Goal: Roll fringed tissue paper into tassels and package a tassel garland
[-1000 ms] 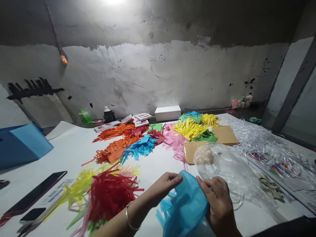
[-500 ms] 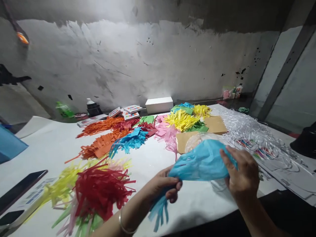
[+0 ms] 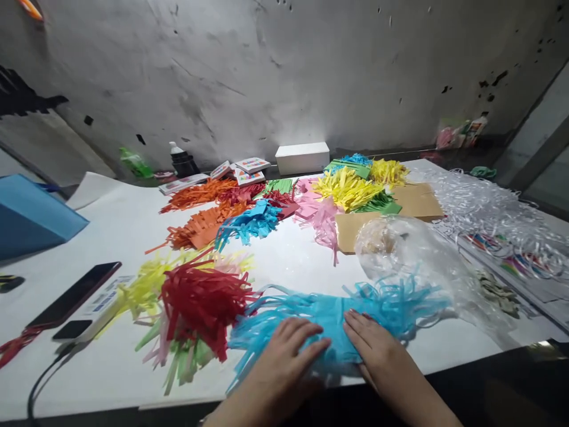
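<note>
Blue fringed tissue paper (image 3: 331,320) lies spread on the white-covered table, its cut strips fanning out to the left and right from an uncut middle band. My left hand (image 3: 288,350) rests on the near left part of that band, fingers stretched and slightly apart. On its right part, my right hand (image 3: 377,347) lies with fingers extended flat. Neither hand grips anything. Left of the blue paper sits a red fringed tissue bundle (image 3: 202,299), on top of yellow and light green ones. Beyond my right hand is a crumpled clear plastic bag (image 3: 422,249).
Orange fringes (image 3: 200,228), yellow fringes (image 3: 349,190) and pink fringes (image 3: 326,219) lie farther back, near brown paper (image 3: 413,200) and a white box (image 3: 302,158). White string (image 3: 484,207) is heaped at right. A phone (image 3: 75,293) and a power bank (image 3: 91,317) with cable lie left.
The blue tissue paper, earlier held up and gathered between both hands, now lies spread on the table. Both hands have let go and lie flat on it. The view has tilted down.
</note>
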Demonstrator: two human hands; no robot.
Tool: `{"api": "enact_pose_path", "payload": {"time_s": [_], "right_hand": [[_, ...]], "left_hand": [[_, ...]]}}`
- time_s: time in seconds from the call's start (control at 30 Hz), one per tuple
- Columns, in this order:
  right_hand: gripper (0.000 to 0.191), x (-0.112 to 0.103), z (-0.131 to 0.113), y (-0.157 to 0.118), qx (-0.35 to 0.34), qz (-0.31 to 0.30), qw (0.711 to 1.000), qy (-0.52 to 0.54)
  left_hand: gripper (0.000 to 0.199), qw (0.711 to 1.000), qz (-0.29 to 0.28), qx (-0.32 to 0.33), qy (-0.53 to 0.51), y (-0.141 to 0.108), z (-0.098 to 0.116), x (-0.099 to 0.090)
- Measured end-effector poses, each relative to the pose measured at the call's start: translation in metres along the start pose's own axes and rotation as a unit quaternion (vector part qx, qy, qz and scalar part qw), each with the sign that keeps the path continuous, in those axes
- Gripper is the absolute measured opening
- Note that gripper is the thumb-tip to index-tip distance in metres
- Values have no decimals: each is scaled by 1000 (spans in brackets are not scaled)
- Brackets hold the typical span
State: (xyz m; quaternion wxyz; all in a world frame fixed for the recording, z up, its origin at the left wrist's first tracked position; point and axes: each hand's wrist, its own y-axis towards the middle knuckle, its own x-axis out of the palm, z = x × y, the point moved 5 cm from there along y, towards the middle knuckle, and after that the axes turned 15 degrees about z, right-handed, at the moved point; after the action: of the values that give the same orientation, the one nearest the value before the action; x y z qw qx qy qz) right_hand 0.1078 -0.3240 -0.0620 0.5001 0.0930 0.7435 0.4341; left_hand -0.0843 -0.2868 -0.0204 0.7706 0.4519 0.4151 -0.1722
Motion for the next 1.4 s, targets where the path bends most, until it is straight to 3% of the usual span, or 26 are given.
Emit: {"api": "enact_pose_path", "payload": {"time_s": [0.1,0.23,0.37,0.57,0.67,0.73,0.87,0.97,1.1,1.27,1.4], "right_hand": [[43,-17,-6,4,-11,16,1000,-15],[26,-33,-22,5,-51,76,996,15],[20,-34,-22,6,41,61,989,127],[20,-32,-23,13,55,25,994,89],[21,-28,-21,15,88,20,990,105],[21,-25,-21,15,105,19,989,101],[26,-24,-24,13,57,47,997,23],[26,-25,-28,10,28,48,997,46],[25,-28,-26,5,40,54,996,62],[18,-31,-19,3,81,97,992,14],[16,-15,2,7,198,27,980,16]], "left_hand": [[29,999,-36,27,9,0,12,25],[20,999,-23,33,-1,-1,8,27],[16,1000,-11,20,-19,-6,7,22],[21,996,-12,-60,-64,-5,8,21],[8,992,-30,-95,-77,0,11,19],[26,992,-39,-105,-51,4,13,19],[15,993,-66,-97,28,8,16,29],[13,995,-55,-67,47,7,18,35],[17,997,-57,-36,43,3,18,35],[23,984,-134,-105,44,9,7,37],[24,963,-162,-214,10,26,-5,40]]}}
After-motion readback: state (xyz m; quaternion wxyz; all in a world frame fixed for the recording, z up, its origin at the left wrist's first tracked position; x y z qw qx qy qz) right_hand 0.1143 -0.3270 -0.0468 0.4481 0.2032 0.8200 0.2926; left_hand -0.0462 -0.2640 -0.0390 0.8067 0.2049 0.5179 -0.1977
